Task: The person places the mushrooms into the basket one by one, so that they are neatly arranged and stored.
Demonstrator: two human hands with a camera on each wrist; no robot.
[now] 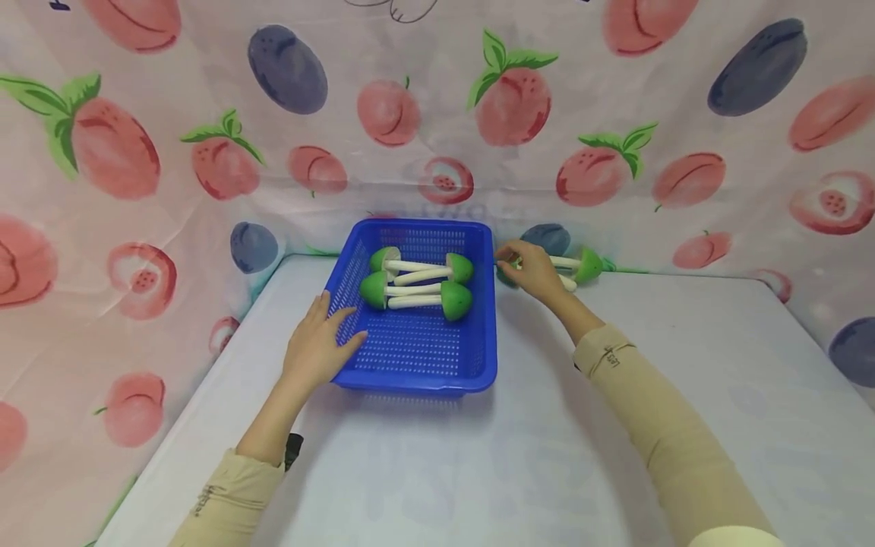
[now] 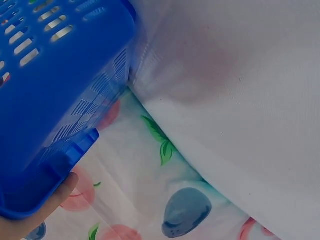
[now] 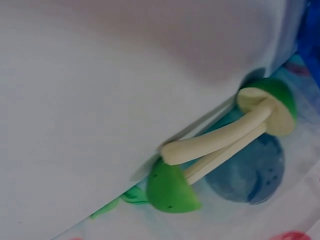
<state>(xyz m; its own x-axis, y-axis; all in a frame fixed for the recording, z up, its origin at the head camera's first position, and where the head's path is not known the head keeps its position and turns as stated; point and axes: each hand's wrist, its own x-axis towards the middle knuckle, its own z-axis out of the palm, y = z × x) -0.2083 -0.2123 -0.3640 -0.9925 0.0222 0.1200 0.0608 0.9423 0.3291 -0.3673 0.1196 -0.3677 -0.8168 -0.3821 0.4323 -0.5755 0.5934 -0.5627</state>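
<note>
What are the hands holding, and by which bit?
The left hand holds the blue basket by its left rim. The right hand is at a green mushroom cap; whether it grips that can't be told.

A blue mesh basket sits at the head view's centre, four green-capped, white-stemmed mushrooms lying head-to-tail toward its far end, while two matching mushrooms lie oppositely, stems overlapping, right of centre.

1. Basket: blue.
2. Mushrooms in and beside the basket: green caps, white stems.
3. Table under the basket: white.
4. Cloth behind the basket: pale pink, with red peaches, dark blue plums, green leaves.
5. Sleeves in front of the basket: tan.
</note>
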